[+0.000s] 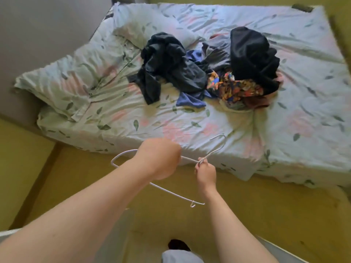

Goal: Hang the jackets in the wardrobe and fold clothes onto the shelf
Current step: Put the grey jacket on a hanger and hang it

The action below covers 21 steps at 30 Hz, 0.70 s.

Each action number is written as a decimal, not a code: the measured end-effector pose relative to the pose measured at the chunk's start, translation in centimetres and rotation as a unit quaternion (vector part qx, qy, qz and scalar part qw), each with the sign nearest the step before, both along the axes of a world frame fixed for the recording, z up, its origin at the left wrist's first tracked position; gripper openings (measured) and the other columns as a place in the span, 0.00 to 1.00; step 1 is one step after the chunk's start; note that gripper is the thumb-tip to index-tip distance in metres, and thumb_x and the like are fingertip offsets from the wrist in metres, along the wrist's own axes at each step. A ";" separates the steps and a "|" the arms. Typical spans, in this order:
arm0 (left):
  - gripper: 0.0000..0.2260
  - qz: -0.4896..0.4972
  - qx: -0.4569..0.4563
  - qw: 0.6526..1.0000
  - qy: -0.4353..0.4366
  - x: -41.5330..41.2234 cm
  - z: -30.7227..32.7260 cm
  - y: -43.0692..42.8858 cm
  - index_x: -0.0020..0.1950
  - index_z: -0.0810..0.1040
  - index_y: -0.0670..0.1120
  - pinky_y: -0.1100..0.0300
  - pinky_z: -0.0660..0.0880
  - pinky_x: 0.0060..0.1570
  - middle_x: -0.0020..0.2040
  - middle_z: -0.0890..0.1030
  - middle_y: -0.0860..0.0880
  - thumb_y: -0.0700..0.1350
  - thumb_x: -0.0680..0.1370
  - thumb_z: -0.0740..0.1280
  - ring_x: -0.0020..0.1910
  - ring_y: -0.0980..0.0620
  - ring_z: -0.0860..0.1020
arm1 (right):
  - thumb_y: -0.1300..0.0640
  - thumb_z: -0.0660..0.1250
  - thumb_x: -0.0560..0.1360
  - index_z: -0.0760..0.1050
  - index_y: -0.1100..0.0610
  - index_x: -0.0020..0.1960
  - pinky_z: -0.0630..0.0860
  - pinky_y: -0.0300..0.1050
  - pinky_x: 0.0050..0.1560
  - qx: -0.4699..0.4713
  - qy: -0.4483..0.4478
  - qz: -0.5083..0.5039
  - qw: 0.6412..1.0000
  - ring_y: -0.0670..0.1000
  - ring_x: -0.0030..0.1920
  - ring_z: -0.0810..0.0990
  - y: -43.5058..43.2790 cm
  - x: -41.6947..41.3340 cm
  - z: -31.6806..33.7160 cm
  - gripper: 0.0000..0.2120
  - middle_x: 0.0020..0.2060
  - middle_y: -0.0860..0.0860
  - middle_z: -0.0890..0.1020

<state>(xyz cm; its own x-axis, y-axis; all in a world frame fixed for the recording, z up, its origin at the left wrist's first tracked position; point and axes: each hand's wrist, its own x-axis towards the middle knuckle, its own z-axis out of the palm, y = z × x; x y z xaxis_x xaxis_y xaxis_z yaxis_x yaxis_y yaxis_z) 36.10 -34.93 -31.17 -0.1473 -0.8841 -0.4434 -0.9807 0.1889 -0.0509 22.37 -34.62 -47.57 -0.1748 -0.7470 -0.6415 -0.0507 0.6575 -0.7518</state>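
I hold a white wire hanger (176, 195) over the floor at the bed's near edge. My left hand (158, 158) is closed around its upper arm. My right hand (206, 172) pinches the neck just below the hook. A heap of clothes lies on the bed: a dark jacket (169, 63) on the left, a black garment (250, 56) on the right, a blue piece (191, 100) and a bright patterned piece (237, 88) between and below them. Both hands are well short of the heap.
The bed (284, 120) has a pale floral sheet, with a matching pillow (76, 82) at its left end. A grey headboard (38, 35) stands to the left. Yellow floor (266, 215) lies between me and the bed.
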 end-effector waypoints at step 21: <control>0.07 0.154 -0.020 0.936 0.315 8.1 -0.2 -16.2 0.51 0.86 0.53 0.68 0.68 0.40 0.42 0.82 0.59 0.52 0.80 0.69 0.41 0.62 0.76 | 0.42 0.64 0.79 0.77 0.51 0.45 0.72 0.43 0.41 -0.095 0.098 0.301 0.944 0.43 0.34 0.76 -16.7 -1.0 13.7 0.14 0.34 0.47 0.80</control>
<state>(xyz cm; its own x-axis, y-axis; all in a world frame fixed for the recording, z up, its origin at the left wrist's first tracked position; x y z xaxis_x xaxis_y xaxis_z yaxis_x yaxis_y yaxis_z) 44.18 -51.15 -31.41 -0.1036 -0.9419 -0.3195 -0.8262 -0.0974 0.5550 21.41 -51.30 -33.89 0.2174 -0.8465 -0.4859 -0.5227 0.3195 -0.7904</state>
